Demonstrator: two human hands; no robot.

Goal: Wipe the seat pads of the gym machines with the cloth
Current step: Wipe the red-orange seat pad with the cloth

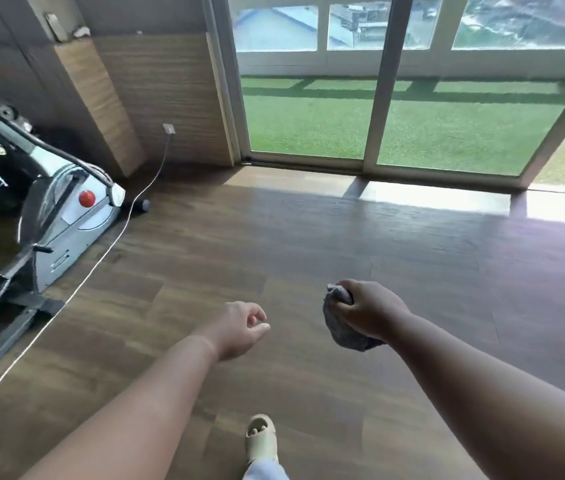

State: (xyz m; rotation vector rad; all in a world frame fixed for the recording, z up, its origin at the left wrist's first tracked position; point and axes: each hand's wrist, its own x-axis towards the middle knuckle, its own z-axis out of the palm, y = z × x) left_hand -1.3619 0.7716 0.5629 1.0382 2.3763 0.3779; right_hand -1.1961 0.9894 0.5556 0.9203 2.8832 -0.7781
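We see a wooden floor point(308, 254) spanning the whole view; every position below is referenced to it. At its far edge stand sliding glass doors point(378, 98), with green turf point(308, 123) beyond them. On the floor's left side sits a silver exercise machine point(66, 216) with a red knob point(87, 198) on its housing; no seat pad is visible on it. A white cable point(101, 258) runs from a wall socket point(168, 128) down across the floor past the machine's base. Above mid-floor, we hold both arms forward. Our right hand point(371, 311) is clenched around a bunched grey cloth point(343, 327), carried in the air, well apart from the machine. Our left hand point(243, 327) is released, fingers loosely curled and grasping nothing. At the floor's near edge, one foot in a beige sandal point(261, 438) is planted.
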